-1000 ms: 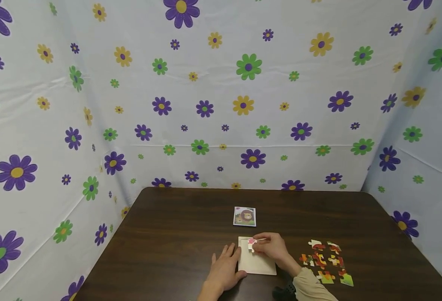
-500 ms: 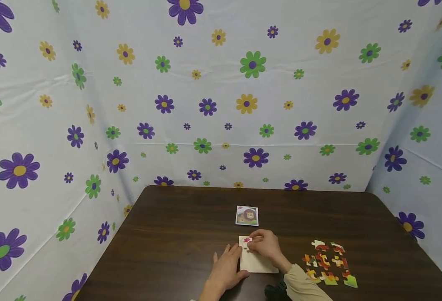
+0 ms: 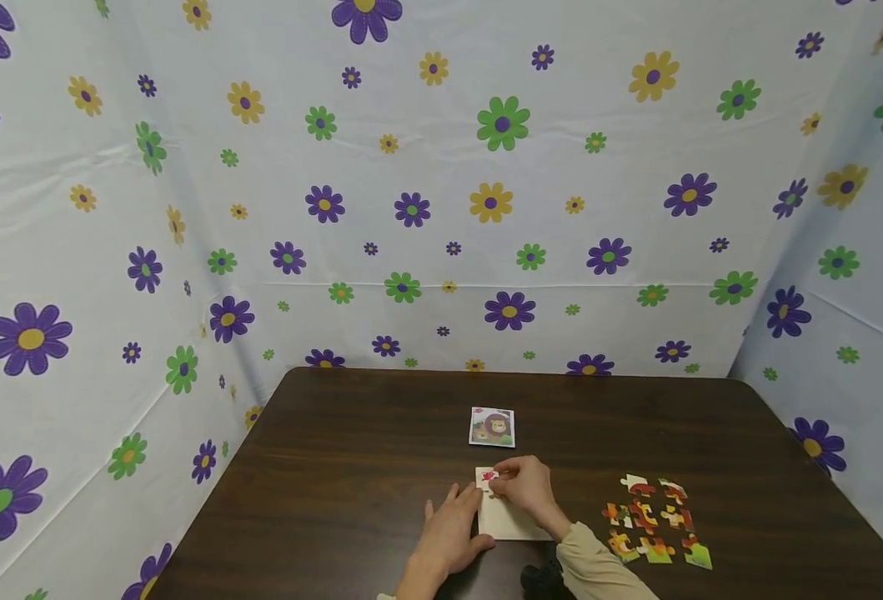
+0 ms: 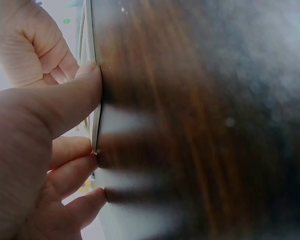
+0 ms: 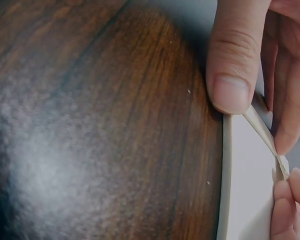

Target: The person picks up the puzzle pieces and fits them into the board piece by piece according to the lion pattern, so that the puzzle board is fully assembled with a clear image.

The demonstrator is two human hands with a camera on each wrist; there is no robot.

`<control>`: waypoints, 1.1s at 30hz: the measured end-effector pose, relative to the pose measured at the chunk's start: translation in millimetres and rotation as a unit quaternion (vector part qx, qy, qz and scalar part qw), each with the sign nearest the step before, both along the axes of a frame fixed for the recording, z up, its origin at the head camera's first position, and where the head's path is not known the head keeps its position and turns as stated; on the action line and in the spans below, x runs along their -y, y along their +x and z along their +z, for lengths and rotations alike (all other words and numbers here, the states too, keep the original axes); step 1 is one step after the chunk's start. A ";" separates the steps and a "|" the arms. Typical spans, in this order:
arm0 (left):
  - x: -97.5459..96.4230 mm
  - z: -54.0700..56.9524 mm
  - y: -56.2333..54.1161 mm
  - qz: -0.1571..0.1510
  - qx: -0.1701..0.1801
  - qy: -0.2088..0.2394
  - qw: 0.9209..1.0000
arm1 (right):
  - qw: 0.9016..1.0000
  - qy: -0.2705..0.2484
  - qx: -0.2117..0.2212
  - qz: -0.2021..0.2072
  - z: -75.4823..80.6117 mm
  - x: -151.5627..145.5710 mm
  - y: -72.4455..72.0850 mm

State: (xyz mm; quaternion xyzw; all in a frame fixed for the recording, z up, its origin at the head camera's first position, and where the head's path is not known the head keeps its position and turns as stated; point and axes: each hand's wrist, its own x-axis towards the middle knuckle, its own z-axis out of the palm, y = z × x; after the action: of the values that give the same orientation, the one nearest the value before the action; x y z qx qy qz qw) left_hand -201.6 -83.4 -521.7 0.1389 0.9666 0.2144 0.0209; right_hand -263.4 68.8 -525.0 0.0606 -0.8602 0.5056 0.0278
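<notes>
A jigsaw piece (image 3: 489, 477) with a pink patch lies at the far left corner of a pale puzzle tray (image 3: 507, 523), partly covered by the right hand (image 3: 527, 486). The right hand pinches it between thumb and fingertips, reaching in from the near right, so the piece lies to the far left of the palm. What shows of it looks roughly square, with no clear long axis; whether it sits flush in the corner cannot be told. The right hand is the nearer of the two to it.

The left hand (image 3: 446, 533) lies relaxed and extended along the tray's left edge, its thumb at the near left corner, gripping nothing loose.

To the right of the tray, well apart from it, loose jigsaw pieces (image 3: 654, 518) in orange, red, green and white lie in a spread group. Beyond the tray's far edge a small lion picture (image 3: 492, 427) lies flat. All this rests on a dark wood-grain table (image 3: 366, 467) with rounded far corners. White cloth (image 3: 426, 167) printed with purple, green and yellow flowers encloses the room behind and on both sides.
</notes>
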 end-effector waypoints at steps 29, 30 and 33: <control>0.7 1.1 0.1 -0.008 -0.007 -0.003 1.000 | 0.999 0.021 0.007 -0.038 -5.0 3.4 -3.4; 0.7 1.4 0.1 -0.009 -0.007 -0.003 1.000 | 0.999 0.019 0.009 -0.039 -5.2 3.6 -3.3; 0.8 1.9 0.0 -0.010 -0.007 -0.005 1.000 | 0.999 0.022 0.007 -0.038 -4.8 4.0 -2.9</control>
State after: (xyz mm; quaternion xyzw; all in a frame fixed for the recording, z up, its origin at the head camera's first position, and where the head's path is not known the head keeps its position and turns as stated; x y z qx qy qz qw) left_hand -201.5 -84.2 -519.8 0.1501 0.9663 0.2087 0.0170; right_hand -266.3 64.8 -529.9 0.0248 -0.8730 0.4854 0.0399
